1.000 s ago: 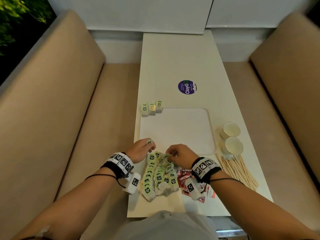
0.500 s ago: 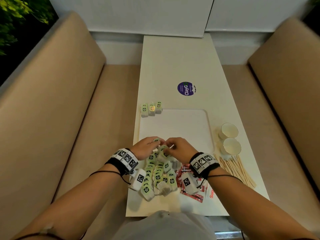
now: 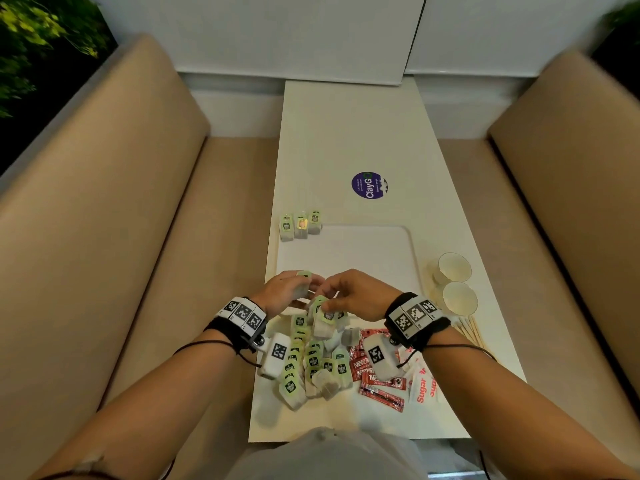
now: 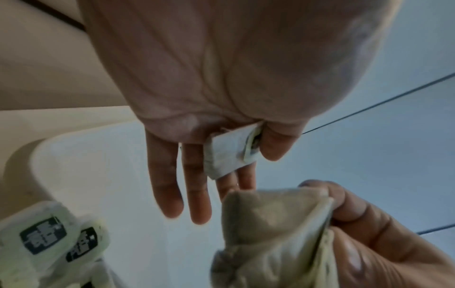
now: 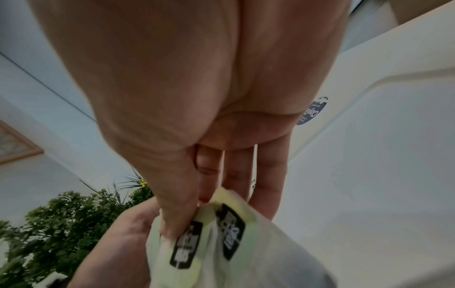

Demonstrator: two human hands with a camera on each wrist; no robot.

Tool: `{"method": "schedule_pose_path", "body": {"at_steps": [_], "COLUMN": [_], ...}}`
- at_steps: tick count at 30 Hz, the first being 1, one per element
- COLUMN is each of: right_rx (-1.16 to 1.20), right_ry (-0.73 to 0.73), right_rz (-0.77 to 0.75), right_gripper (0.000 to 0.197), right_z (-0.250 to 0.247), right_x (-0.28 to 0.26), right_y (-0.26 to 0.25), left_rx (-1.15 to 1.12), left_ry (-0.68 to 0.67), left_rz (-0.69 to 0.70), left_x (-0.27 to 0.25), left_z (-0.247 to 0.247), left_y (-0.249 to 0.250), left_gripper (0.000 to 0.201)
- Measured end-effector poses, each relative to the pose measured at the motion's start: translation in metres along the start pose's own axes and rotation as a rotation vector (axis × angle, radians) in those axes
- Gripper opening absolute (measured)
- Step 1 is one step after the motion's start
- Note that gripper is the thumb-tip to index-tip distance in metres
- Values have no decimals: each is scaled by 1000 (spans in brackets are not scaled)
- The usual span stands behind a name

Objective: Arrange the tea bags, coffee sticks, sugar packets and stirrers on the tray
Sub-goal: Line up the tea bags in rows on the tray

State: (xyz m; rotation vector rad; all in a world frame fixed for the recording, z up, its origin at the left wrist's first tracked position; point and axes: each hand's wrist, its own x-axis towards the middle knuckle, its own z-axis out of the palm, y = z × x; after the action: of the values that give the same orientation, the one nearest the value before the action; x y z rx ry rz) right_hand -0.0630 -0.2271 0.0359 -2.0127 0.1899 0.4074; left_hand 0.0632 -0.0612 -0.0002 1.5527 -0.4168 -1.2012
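A white tray [image 3: 346,252] lies mid-table with three tea bags [image 3: 300,225] lined along its far left edge. A heap of green-tagged tea bags [image 3: 313,362] lies at the near edge, red coffee sticks [image 3: 375,384] and white sugar packets [image 3: 424,384] to its right. My left hand [image 3: 294,291] pinches one tea bag [image 4: 229,154] between thumb and fingers over the tray's near left corner. My right hand [image 3: 341,299] pinches a pair of tea bags [image 5: 211,239] lifted off the heap, close against the left hand. Wooden stirrers [image 3: 472,332] lie at the right.
Two paper cups [image 3: 453,282] stand right of the tray. A purple round sticker [image 3: 369,185] is on the table beyond the tray. Beige bench seats [image 3: 121,220] flank the narrow table on both sides.
Both hands have risen from the heap and come together over the tray's near edge. The right hand has lifted tea bags off the pile towards the left hand.
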Motion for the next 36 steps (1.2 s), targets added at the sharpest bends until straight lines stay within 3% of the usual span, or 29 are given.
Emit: {"method": "schedule_pose_path", "body": {"at_steps": [3,6,8,10,13,21,27,36], "right_rx": [72,86,120,155,184,191,143,150], "right_ry": [50,170,227,265,292,416,304,364], "right_rz": [-35,-40,-37,-44,-33,57,108,109], "right_gripper": [10,11,11,10,11,14,20,20], "right_z": [-2,-5,-5,-4,-2,3,14,17], "right_x": [2,8,11,13,17,17,11,25], "right_y": [-6,-5,-4,-3,-1,12,21,24], "left_rx": [-72,-143,-140,-65,58,30,-30,-54], "left_ry": [-19,-196,-301,-315,-225,-79,3,164], "left_rz": [-47,-162,-89,-23,-25,-34,-11,31], "left_x": [-4,-7,-5,-7,-8,-6,-4,3], "left_z": [4,13,12,11,12,6,-6,-12], "left_y": [2,10,10,9,7,5,2,-1], "left_gripper": [31,61,64,55,26,12,18,18]}}
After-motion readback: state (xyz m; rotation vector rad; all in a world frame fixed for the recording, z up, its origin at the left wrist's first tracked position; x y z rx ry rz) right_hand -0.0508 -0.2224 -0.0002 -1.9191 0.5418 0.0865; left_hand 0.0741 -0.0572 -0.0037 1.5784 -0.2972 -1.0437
